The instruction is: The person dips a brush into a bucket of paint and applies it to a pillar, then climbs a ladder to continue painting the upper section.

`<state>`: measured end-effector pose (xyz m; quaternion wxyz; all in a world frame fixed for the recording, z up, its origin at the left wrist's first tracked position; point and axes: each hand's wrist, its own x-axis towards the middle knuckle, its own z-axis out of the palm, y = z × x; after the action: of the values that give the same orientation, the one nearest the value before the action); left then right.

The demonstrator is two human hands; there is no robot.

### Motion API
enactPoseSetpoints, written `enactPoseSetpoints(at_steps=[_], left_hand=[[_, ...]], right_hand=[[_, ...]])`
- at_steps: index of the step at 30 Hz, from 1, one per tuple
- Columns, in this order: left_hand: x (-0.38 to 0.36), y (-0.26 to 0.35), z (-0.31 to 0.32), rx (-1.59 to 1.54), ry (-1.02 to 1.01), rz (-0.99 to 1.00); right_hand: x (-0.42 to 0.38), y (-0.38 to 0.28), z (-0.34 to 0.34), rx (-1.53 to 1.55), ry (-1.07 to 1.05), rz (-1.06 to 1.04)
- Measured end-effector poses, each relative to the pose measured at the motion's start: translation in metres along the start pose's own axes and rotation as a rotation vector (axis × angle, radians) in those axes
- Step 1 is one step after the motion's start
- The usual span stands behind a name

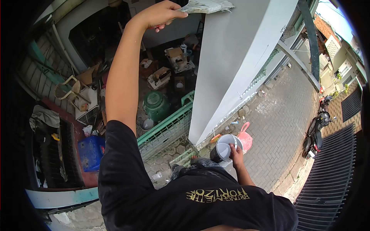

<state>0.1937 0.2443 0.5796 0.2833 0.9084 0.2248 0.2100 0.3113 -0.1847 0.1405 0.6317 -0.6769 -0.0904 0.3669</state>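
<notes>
while the left hand (160,15) reaches up high, clamped on a brush (206,5) whose bristles lie against the top of a white wall (235,57), the right hand (236,153) hangs low, its fingers closed over the rim of a paint bucket (224,147) held just beside the wall's lower corner. a green fence (165,129) and a cluttered yard lie far below on the left, with a pink bag (245,138) and a motorbike (315,133) on the brick paving to the right.
</notes>
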Motion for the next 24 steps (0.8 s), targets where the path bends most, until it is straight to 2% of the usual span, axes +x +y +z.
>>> enactPoseSetpoints(at_steps=[1, 4, 7, 9, 13, 15, 17, 21, 24], left_hand=[[-0.006, 0.004, 0.000, -0.026, 0.082, 0.036], [-0.006, -0.008, 0.010, -0.188, 0.115, 0.059], [-0.007, -0.018, 0.048, -0.225, 0.114, 0.007], [-0.010, -0.029, 0.080, -0.103, 0.051, -0.111], [-0.037, -0.070, 0.139, -0.063, -0.201, -0.214], [-0.057, -0.090, 0.164, 0.055, -0.310, -0.267], [-0.069, -0.108, 0.183, 0.125, -0.489, -0.340], [-0.066, -0.126, 0.195, 0.075, -0.533, -0.392], [-0.041, -0.102, 0.166, -0.002, -0.441, -0.284]], right_hand=[[0.001, 0.002, 0.000, -0.009, 0.006, 0.006], [0.001, 0.002, 0.000, -0.011, 0.007, 0.018], [0.002, 0.003, 0.001, 0.013, -0.001, 0.028], [0.004, 0.004, 0.000, 0.030, -0.006, 0.023], [0.006, 0.007, -0.002, -0.008, 0.012, 0.013], [0.004, 0.007, -0.002, -0.010, 0.023, 0.022], [0.003, 0.004, -0.003, -0.014, 0.019, 0.026], [0.001, 0.007, -0.005, -0.018, 0.033, 0.023], [0.000, 0.007, -0.006, -0.028, 0.041, 0.030]])
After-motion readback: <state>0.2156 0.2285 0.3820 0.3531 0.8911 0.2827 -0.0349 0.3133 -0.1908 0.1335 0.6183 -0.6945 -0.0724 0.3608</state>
